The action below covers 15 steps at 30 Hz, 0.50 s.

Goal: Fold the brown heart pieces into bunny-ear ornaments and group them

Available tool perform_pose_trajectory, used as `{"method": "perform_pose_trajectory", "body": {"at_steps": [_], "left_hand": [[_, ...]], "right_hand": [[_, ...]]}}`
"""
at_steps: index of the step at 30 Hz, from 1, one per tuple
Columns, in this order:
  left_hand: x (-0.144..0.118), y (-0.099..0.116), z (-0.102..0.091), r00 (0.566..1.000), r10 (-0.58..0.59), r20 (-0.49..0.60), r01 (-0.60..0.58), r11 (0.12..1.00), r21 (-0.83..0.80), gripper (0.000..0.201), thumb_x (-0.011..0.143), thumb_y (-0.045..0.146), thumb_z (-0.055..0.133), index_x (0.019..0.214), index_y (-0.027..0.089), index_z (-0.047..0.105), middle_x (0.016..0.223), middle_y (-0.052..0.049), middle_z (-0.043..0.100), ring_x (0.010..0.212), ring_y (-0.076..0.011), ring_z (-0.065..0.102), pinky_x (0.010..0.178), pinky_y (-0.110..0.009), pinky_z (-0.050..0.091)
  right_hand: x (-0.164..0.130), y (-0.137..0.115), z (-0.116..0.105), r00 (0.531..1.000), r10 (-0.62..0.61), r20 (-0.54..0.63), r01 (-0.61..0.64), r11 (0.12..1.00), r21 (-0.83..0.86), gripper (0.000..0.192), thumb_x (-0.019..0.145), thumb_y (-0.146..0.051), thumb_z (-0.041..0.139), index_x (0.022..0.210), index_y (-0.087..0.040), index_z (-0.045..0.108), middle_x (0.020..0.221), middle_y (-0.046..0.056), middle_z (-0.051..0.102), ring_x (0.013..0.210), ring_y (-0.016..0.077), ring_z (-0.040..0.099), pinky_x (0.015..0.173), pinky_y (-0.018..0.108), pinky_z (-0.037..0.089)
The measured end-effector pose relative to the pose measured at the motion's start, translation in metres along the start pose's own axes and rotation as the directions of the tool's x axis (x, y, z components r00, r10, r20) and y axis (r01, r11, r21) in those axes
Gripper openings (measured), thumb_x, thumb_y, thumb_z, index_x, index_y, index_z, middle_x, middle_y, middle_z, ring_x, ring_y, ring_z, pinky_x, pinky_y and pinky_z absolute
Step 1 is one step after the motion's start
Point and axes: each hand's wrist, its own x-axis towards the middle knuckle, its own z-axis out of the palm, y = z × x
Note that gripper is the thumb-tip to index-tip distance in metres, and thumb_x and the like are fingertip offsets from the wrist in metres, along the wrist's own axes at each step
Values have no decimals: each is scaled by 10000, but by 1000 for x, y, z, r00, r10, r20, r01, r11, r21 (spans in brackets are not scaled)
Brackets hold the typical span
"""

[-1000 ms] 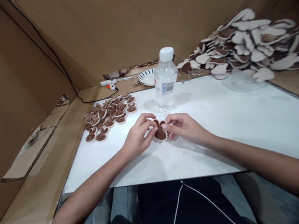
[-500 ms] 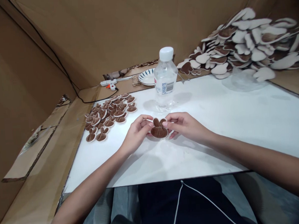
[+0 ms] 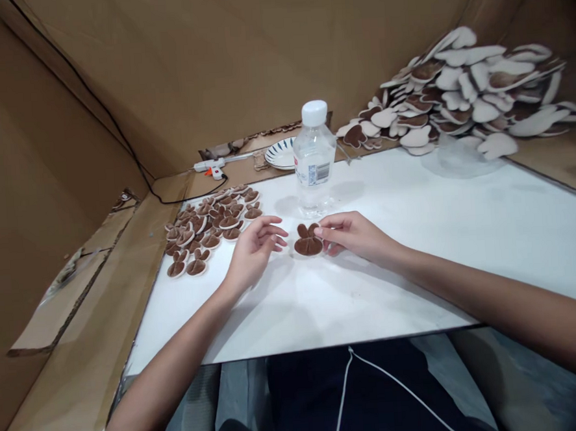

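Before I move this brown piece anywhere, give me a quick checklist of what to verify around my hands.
1. Right hand pinching the brown fuzzy piece at its edge: ok.
2. Left hand off the piece, fingers open: ok.
3. Piece lying flat on the white table: cannot tell.
4. Water bottle upright and capped, but close behind the piece: not ok.
5. Batch of small brown pieces apart from the left hand: ok.
6. Glue gun away at the back edge: ok.

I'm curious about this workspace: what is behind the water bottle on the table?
Behind the water bottle a striped plate lies, its right part covered by the bottle. Left of it lies a glue gun. Whether the plate holds anything cannot be seen.
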Motion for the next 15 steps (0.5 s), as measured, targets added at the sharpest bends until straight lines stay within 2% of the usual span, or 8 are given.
{"method": "perform_pose_trajectory", "body": {"at_steps": [2, 5, 7, 9, 11, 13, 15], "left_hand": [[3, 2, -11, 994, 91, -65, -79, 983, 164, 237, 836, 153, 490, 1070, 160, 533, 914, -57, 643, 746, -124, 635, 680, -265, 526], [7, 6, -29, 955, 267, -131, -189, 884, 428, 216, 830, 140, 488, 1027, 163, 573, 935, -52, 644, 759, -123, 635, 693, -259, 508], [9, 9, -38, 935, 323, -147, -209, 836, 508, 186, 818, 146, 515, 984, 164, 596, 948, -49, 647, 782, -126, 632, 702, -253, 498], [10, 11, -41, 942, 302, -145, -200, 855, 479, 165, 801, 166, 552, 959, 161, 602, 954, -50, 645, 808, -130, 623, 710, -249, 495], [10, 12, -36, 968, 227, -108, -171, 909, 379, 194, 779, 193, 596, 970, 158, 590, 964, -57, 640, 836, -136, 619, 730, -258, 502], [8, 10, -25, 992, 126, -27, -114, 959, 260, 286, 743, 211, 649, 1011, 156, 564, 984, -73, 637, 866, -152, 624, 747, -277, 513], [5, 7, -10, 997, 35, 65, -45, 986, 157, 424, 693, 210, 706, 1074, 165, 526, 1011, -87, 630, 894, -171, 626, 743, -291, 522]], "right_hand": [[3, 3, -3, 1000, 21, -18, -20, 1000, 8, 294, 802, -446, 636, 840, -156, 663, 776, 42, 642, 696, 132, 628, 609, 243, 538], [6, 7, -7, 999, 30, -31, -30, 999, 14, 302, 791, -451, 648, 832, -152, 659, 758, 38, 646, 678, 121, 627, 610, 233, 534], [7, 8, -8, 999, 23, -39, -23, 1000, 11, 305, 785, -454, 652, 827, -152, 658, 752, 38, 649, 669, 118, 626, 596, 223, 528], [7, 8, -8, 999, 12, -48, -12, 1000, 8, 308, 779, -457, 658, 831, -154, 663, 740, 37, 649, 652, 115, 619, 568, 212, 518], [6, 6, -7, 999, 11, -51, -10, 1000, 14, 308, 776, -456, 663, 842, -155, 666, 737, 36, 651, 642, 113, 620, 557, 207, 513], [4, 4, -3, 999, 26, -33, -25, 999, 35, 308, 781, -457, 660, 850, -157, 661, 750, 40, 666, 655, 121, 644, 560, 207, 514], [0, 0, 1, 998, 55, -2, -55, 996, 76, 305, 789, -459, 653, 859, -162, 649, 775, 51, 689, 702, 146, 680, 571, 211, 517]]}}
